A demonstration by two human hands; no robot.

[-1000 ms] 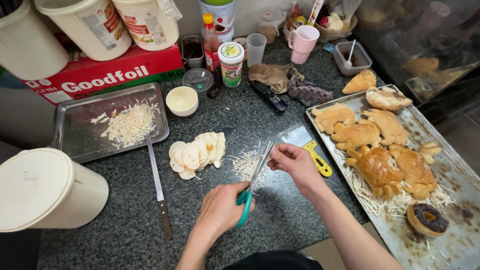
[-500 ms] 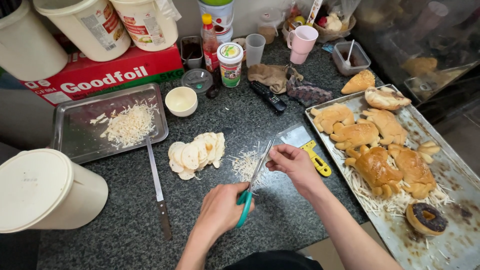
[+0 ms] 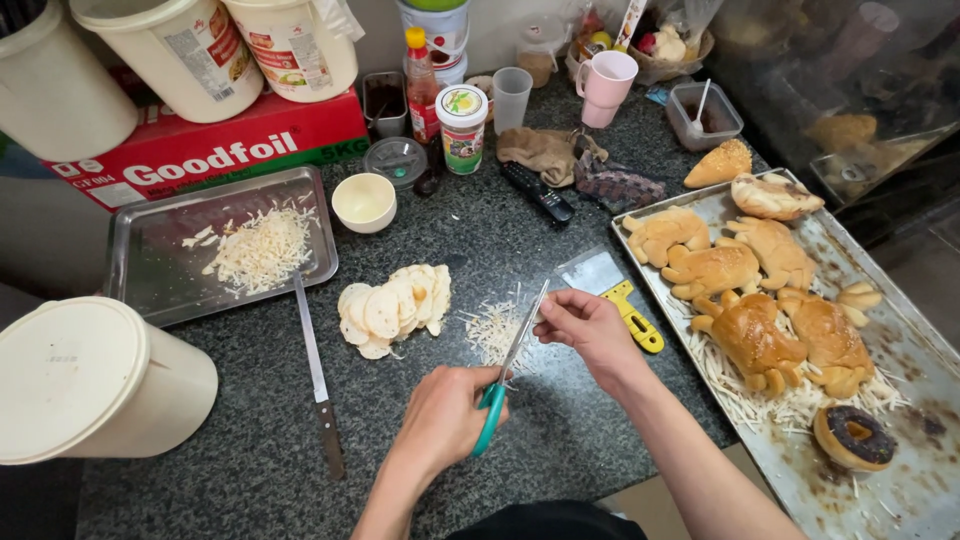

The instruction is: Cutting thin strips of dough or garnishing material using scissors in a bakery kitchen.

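Unchanged: left hand [image 3: 440, 420] stays clenched on scissors [image 3: 510, 365]; right hand [image 3: 585, 325] pinches a strip above shreds [image 3: 492, 328] mid-surface; cutting continues.

On my dark speckled stone table [image 3: 250, 470] a long knife with a brown handle [image 3: 318, 375] lies beside a shiny metal tray [image 3: 150, 285]. A small cream bowl [image 3: 363, 202] sits near a pink mug [image 3: 607, 87]. A chocolate doughnut [image 3: 852, 437] rests on the big baking tray [image 3: 900, 500].
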